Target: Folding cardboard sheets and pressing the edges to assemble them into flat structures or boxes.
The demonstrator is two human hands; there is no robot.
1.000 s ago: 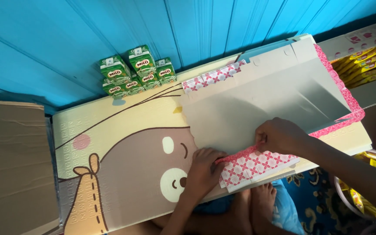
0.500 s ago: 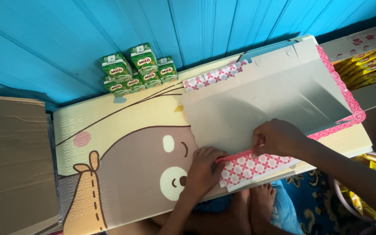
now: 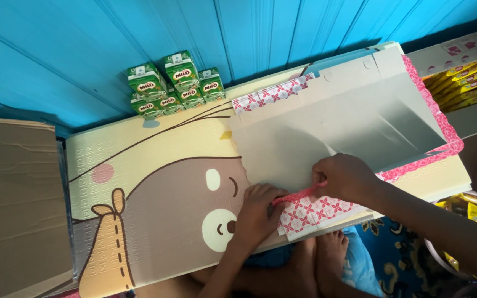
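A flattened grey cardboard sheet (image 3: 338, 129) lies on a low table with a cartoon bear top (image 3: 155, 187). Pink-and-white patterned wrapping paper (image 3: 318, 212) sticks out under the sheet's near edge and along its right side. My left hand (image 3: 258, 212) presses flat on the near left corner of the sheet and paper. My right hand (image 3: 343, 176) pinches the folded pink edge of the paper against the cardboard's near edge.
Several green drink cartons (image 3: 172, 83) are stacked at the table's far edge against a blue wall. A brown cardboard box (image 3: 17, 204) sits at the left. Yellow packets (image 3: 470, 72) fill a box at the far right. My feet (image 3: 327, 259) show below the table.
My right hand has slid a little to the left along the cardboard's near edge, folding the pink paper. My left hand stays pressed in place.
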